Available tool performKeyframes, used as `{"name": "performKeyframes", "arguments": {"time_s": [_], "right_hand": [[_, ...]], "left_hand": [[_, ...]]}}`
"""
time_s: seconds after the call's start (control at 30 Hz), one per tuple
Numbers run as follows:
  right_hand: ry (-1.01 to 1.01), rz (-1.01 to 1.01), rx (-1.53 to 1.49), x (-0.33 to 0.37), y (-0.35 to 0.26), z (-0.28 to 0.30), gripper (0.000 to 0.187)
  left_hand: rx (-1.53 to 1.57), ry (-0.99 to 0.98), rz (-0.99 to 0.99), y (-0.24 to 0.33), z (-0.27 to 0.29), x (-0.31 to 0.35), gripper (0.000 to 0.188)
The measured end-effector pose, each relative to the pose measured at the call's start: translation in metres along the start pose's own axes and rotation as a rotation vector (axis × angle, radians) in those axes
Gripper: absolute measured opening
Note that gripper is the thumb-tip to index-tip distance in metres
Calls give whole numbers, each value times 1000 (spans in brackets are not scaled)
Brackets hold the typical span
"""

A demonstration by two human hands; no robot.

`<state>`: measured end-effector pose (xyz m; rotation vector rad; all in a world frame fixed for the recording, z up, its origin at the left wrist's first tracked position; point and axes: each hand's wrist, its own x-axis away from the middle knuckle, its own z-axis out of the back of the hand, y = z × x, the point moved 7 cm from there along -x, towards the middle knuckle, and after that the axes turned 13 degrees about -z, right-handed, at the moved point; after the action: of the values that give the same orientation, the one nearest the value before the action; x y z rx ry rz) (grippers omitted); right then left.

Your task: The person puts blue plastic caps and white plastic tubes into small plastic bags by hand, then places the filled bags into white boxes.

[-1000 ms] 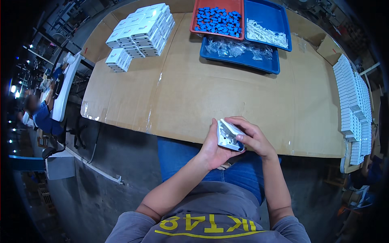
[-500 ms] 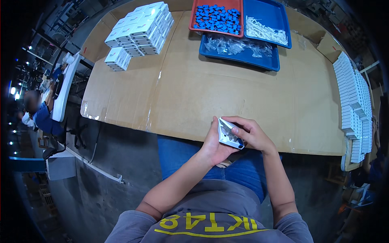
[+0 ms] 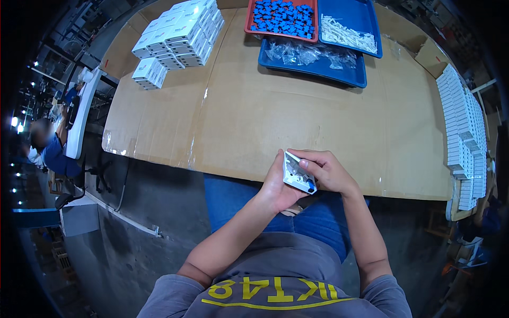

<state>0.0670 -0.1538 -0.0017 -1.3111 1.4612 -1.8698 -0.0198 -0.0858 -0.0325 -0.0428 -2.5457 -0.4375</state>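
Note:
A white, open-sided plastic housing [image 3: 296, 175] is held over the table's near edge. My left hand [image 3: 274, 186] cradles it from the left and from below, its palm turned up. My right hand [image 3: 330, 173] grips the upper right side, the thumb resting at the opening and the fingers along the top edge. Inside, a small blue piece [image 3: 311, 185] shows at the lower right corner. Whatever else sits under the right thumb is too small to make out.
On the cardboard-covered table [image 3: 254, 116], stacked white units [image 3: 177, 37] stand far left. A red tray [image 3: 248, 29] of blue pieces, a blue tray [image 3: 378, 32] of white sticks and a lower blue tray [image 3: 297, 71] with clear bags lie beyond. White stacks [image 3: 460, 127] line the right. A person [image 3: 58, 151] sits left.
The housing has tilted slightly and shifted a little left in my hands, with more of the blue piece showing. Both hands keep their hold.

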Motion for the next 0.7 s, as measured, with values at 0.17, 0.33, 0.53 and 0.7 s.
{"name": "performKeyframes", "arguments": {"time_s": [0.17, 0.33, 0.53, 0.7], "right_hand": [[3, -60, 25, -1, -9, 1, 38], [6, -127, 86, -2, -14, 2, 37], [-1, -159, 134, -3, -17, 0, 36], [-7, -121, 159, -7, -16, 0, 36]], "left_hand": [[9, -16, 31, 2, 6, -4, 68], [27, 3, 47, 3, 3, -4, 64], [53, 14, 55, 4, 1, -1, 61], [65, 27, 65, 3, 3, -2, 61]]}}
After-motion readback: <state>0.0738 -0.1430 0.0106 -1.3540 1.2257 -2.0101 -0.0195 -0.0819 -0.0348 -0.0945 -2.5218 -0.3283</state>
